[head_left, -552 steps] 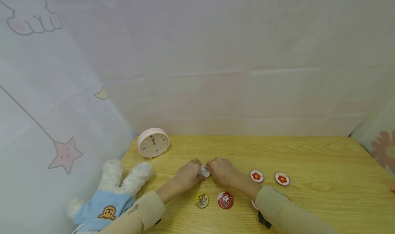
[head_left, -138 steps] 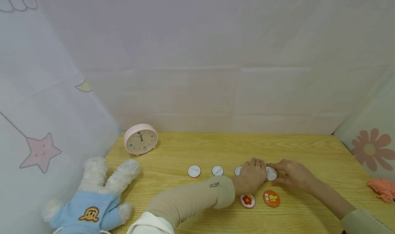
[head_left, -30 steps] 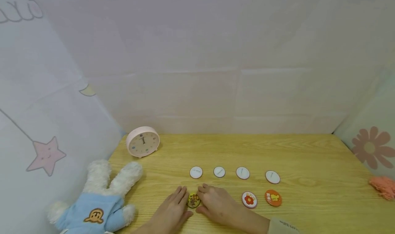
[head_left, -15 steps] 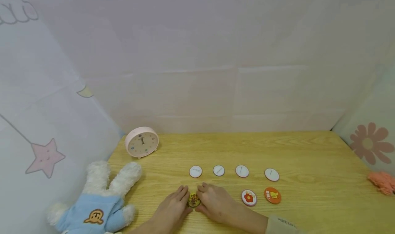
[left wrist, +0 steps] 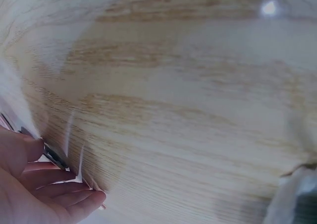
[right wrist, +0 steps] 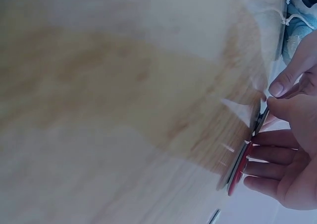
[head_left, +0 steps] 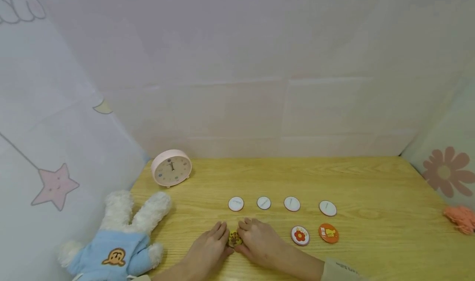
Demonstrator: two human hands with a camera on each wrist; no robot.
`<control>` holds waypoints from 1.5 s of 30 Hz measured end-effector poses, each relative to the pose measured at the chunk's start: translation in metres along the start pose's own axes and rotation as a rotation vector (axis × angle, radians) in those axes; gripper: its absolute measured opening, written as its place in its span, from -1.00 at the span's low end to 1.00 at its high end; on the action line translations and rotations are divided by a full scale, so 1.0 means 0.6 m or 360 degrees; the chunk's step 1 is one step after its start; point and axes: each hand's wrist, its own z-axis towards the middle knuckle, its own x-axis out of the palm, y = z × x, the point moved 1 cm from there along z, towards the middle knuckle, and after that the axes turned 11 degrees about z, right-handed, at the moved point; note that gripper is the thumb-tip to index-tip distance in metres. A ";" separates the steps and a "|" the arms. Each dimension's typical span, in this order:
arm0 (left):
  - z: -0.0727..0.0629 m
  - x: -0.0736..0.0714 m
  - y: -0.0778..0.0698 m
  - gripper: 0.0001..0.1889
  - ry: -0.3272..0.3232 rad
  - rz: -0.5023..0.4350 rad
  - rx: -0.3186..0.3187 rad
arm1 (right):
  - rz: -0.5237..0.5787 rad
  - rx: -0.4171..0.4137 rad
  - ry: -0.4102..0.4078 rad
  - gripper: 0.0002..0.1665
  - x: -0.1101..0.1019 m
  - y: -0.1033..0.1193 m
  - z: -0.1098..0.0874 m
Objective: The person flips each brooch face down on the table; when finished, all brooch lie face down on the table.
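Between both hands, near the front of the table, is a yellow pin badge (head_left: 234,239) with a printed picture. My left hand (head_left: 209,244) pinches its left edge, thumb nearest me; in the left wrist view the thumb and fingers of that hand (left wrist: 34,179) meet at a dark, thin rim. My right hand (head_left: 260,243) pinches the opposite edge. In the right wrist view a red-edged badge (right wrist: 241,167) lies close to the right fingers; the head view hides it. Rightward in the same row lie a flower badge (head_left: 299,235) and an orange badge (head_left: 328,233), both face up.
Behind, a row of several badges lies with white pin backs up, from a left one (head_left: 236,204) to a right one (head_left: 328,208). A pink clock (head_left: 172,168) stands back left, a plush toy (head_left: 116,244) lies left, and coral yarn (head_left: 460,219) sits at the right edge.
Earlier, flower badges in the back row showed their faces; that row now shows white backs. The hands moved from there to the yellow badge, which looks slightly more tilted than half a second ago.
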 end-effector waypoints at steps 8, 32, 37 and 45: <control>0.007 -0.005 -0.003 -0.52 0.0031 -0.0016 -0.0045 | -0.0090 -0.0113 -0.0057 -0.61 0.002 -0.004 -0.003; 0.013 -0.008 -0.012 -0.38 0.0256 -0.0139 -0.0096 | 0.0218 0.0049 -0.0106 -0.71 0.001 0.001 -0.008; 0.014 -0.006 -0.013 -0.36 0.0255 -0.0072 -0.0096 | 0.0214 0.0009 -0.0117 -0.71 0.003 -0.006 -0.011; 0.015 -0.003 -0.013 -0.32 0.0317 0.0028 -0.0042 | -0.0115 -0.0192 -0.0065 -0.47 0.003 -0.013 -0.024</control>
